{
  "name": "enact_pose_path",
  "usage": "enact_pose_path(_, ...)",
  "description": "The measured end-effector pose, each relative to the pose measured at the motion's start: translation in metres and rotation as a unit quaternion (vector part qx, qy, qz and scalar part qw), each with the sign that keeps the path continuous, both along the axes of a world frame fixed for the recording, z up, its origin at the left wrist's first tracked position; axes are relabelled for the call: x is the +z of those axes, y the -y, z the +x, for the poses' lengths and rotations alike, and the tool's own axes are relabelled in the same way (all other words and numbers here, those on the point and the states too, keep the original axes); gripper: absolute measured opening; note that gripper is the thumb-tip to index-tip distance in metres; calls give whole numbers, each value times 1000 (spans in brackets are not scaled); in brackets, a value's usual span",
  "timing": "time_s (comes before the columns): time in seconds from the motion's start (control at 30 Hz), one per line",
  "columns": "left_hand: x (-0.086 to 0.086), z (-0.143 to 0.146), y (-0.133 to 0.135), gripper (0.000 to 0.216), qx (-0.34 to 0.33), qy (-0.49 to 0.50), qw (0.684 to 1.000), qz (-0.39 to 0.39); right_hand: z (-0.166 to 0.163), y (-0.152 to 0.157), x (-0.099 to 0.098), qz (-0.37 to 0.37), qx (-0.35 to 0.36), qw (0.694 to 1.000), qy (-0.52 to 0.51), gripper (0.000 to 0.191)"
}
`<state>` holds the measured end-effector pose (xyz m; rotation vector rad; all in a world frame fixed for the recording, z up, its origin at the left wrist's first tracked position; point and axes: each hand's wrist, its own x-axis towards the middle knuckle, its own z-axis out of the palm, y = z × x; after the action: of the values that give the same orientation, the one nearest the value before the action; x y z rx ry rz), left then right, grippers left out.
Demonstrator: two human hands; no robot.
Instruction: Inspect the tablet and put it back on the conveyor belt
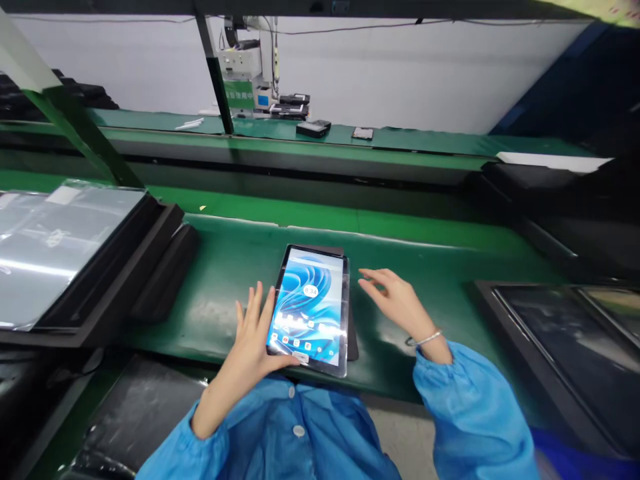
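The left hand point(253, 347) props up a lit tablet point(310, 310) by its lower left edge, thumb curled under the bottom corner, fingers spread flat along the side. The right hand point(395, 300) hovers open at the tablet's three o'clock, fingers loosely extended, holding nothing. The tablet sits tilted near the front of the green table point(425, 267), over a dark pad point(351, 333). With only one edge gripped, I reckon it could slip and knock its glass on the surface. At nine o'clock lies a black tray point(100, 280) topped with shiny film; at three o'clock another dark tray point(550, 333). Behind, a second green bench point(425, 140) carries small devices below a white wall.
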<state>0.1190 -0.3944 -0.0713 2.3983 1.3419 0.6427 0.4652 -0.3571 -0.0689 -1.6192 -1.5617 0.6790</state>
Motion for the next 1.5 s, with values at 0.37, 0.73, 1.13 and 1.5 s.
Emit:
enact_pose_path(0.37,-24,17,3,130,-75,-111,987,86,-55,-12,-58,49,-60,990,-120,63)
enact_pose_path(0.73,-27,16,0,127,-97,-146,974,143,-60,-11,-62,55,-81,985,-139,62)
enact_pose_path(1.13,17,-14,-23,103,-142,-88,970,179,-51,-5,-39,59,-54,983,-164,68)
enact_pose_path(1.5,63,-14,-47,33,-34,193,968,159,-59,10,-39,75,-69,988,-115,88)
